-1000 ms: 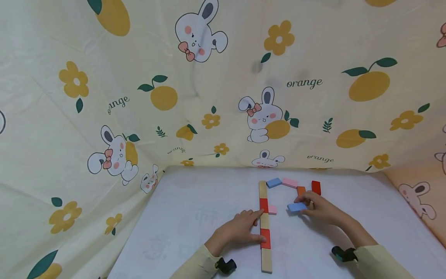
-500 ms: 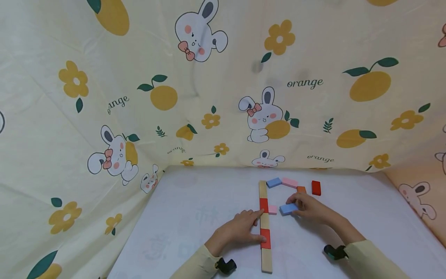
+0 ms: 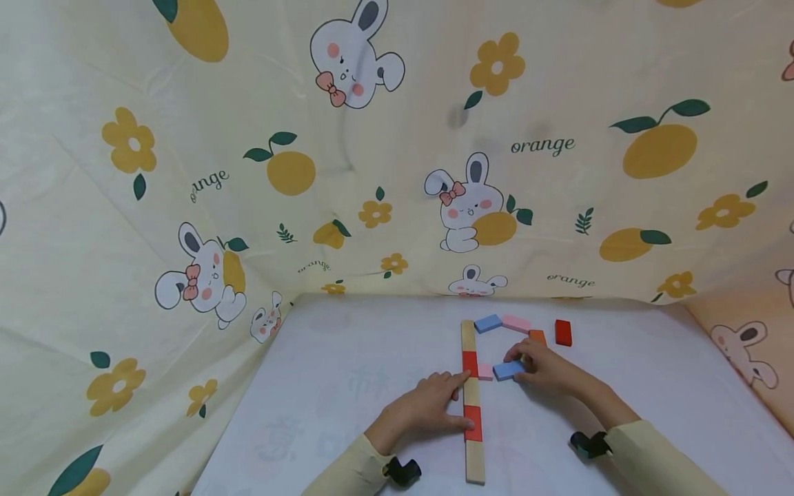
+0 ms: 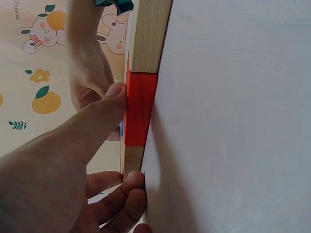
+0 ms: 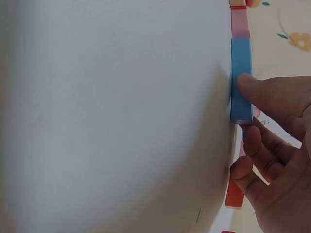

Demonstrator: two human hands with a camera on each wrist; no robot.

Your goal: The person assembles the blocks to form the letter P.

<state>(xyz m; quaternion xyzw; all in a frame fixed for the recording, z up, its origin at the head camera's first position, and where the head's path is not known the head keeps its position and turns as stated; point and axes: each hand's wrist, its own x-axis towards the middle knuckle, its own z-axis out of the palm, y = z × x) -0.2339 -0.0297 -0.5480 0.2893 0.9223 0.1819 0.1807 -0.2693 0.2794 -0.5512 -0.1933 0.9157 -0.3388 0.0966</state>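
A straight column of blocks lies flat on the table, with a wooden block (image 3: 474,461) at the near end and a lower red block (image 3: 473,417) and upper red block (image 3: 469,359) set between other wooden ones. My left hand (image 3: 415,410) rests against it, index finger on the upper red block and thumb on the lower one. To the right, my right hand (image 3: 548,372) pinches a blue block (image 3: 505,371) between thumb and fingers. The blue block's left end reaches a pink block (image 3: 485,372), which adjoins the column; in the right wrist view the blue block (image 5: 241,58) lines up with it.
A second blue block (image 3: 488,324), a longer pink block (image 3: 516,323) and an orange block (image 3: 537,336) curve rightward from the column's far end. A separate red block (image 3: 563,333) lies farther right. Behind the white table (image 3: 329,365) hangs a printed cloth (image 3: 384,151).
My right hand has slid the blue block leftward, up to the short pink block. The left hand stays in place on the column.
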